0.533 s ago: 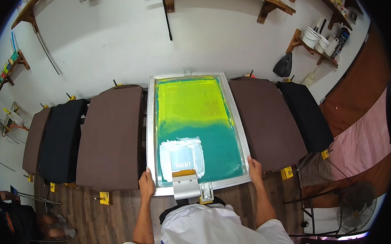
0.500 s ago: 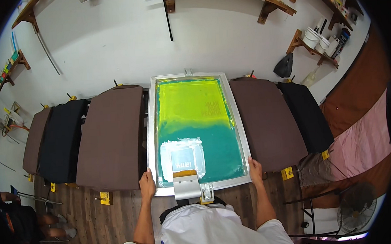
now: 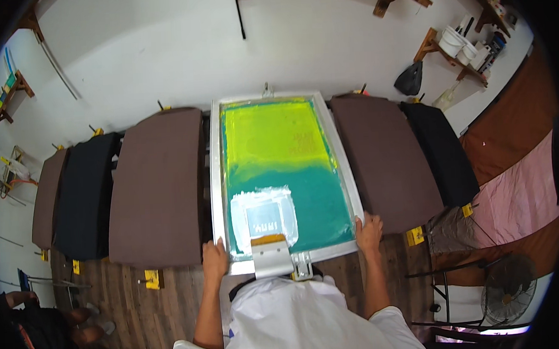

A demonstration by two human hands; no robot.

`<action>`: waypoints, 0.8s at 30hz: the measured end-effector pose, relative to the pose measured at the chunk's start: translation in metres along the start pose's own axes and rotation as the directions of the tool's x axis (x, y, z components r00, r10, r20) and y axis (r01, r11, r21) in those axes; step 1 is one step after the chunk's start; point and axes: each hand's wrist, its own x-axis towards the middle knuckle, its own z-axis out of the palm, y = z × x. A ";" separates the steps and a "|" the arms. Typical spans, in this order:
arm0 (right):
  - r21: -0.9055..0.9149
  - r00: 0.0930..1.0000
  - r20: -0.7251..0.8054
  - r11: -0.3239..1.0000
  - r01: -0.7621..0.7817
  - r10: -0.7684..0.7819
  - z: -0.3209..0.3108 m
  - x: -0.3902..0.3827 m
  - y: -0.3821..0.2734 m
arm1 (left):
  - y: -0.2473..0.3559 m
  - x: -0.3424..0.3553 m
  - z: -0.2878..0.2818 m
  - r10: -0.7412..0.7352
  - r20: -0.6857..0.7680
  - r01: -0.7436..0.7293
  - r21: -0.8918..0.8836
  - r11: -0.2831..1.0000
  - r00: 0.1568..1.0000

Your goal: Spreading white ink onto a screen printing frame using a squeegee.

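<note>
The left hand (image 3: 215, 260) and right hand (image 3: 369, 234) stay clamped on the sides of the screen (image 3: 286, 179), which sits between two brown pads (image 3: 158, 188), its near edge now closer to the shirt (image 3: 293, 319) (the gap looks narrower).

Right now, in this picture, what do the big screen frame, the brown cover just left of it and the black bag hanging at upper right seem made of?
Screen frame: metal, perhaps aluminium; satin silver-grey with pale highlights.
Brown cover: probably fabric; matte, with soft edges and no shine.
Black bag: possibly thin plastic; dark and limp-looking, but too small here to be sure.
</note>
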 end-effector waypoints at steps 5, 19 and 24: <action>0.344 0.743 0.366 0.824 0.451 -0.559 -0.083 -0.055 -0.126 | 0.068 -0.053 -0.043 0.628 0.208 -0.622 -0.101 0.777 0.750; 0.306 0.556 0.477 0.721 0.621 -0.681 -0.041 -0.080 -0.197 | 0.074 -0.043 0.002 0.746 0.269 -0.773 -0.013 0.635 0.609; 0.294 0.588 0.470 0.745 0.599 -0.659 -0.042 -0.072 -0.200 | 0.078 -0.032 0.018 0.710 0.254 -0.744 0.069 0.664 0.657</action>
